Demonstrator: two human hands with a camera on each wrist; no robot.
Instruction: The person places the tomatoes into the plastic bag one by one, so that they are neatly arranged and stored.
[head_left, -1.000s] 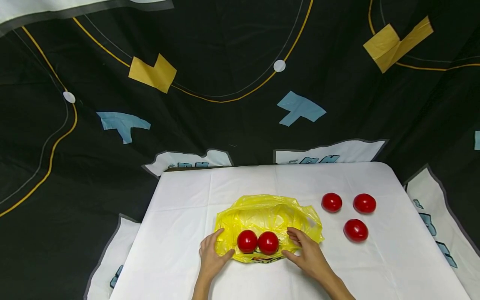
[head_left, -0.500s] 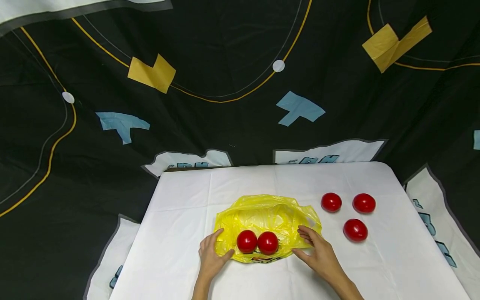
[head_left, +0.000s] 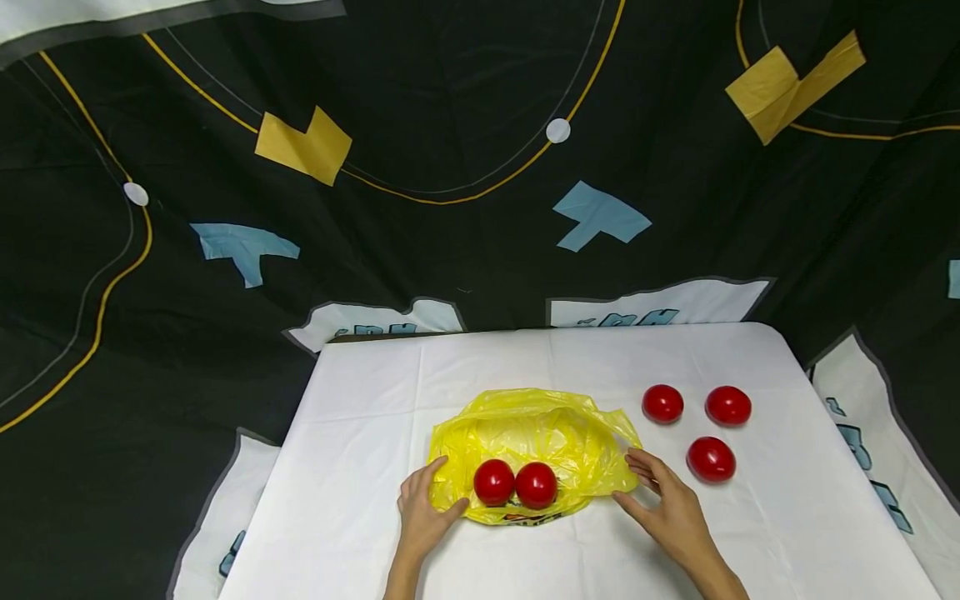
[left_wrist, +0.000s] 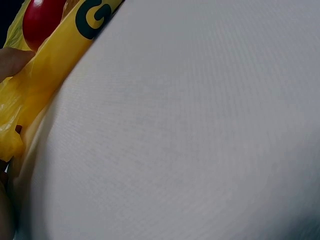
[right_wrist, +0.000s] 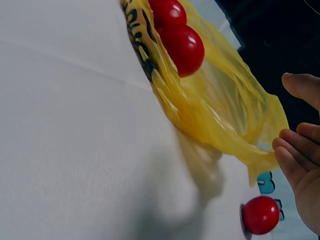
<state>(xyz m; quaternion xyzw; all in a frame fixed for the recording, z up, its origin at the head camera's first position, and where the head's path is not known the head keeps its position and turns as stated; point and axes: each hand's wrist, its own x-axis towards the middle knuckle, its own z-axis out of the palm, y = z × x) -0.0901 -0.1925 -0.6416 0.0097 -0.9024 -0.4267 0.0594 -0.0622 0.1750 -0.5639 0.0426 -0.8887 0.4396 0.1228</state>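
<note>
A thin yellow plastic bag (head_left: 517, 425) lies spread on the table, its mouth facing up and dark lettering along its near side. Two shiny red balls (head_left: 494, 482) sit side by side in it. My left hand (head_left: 426, 510) grips the bag's left edge; its thumb (left_wrist: 15, 61) overlaps the yellow plastic close to a ball. At the bag's right edge is my right hand (head_left: 669, 510), thumb and fingers spread apart with nothing pinched between them. Its fingertips are right at the bag's rim in the right wrist view.
Three more red balls stand on the white-covered table (head_left: 367, 400) to the right: one near my right hand (head_left: 711, 460), one behind it (head_left: 663, 404) and one farther right (head_left: 728, 406). A black patterned cloth (head_left: 420, 250) hangs behind the table.
My right hand has moved right, away from the balls in the bag to the bag's right edge. The left hand, bag and balls have stayed in place.
</note>
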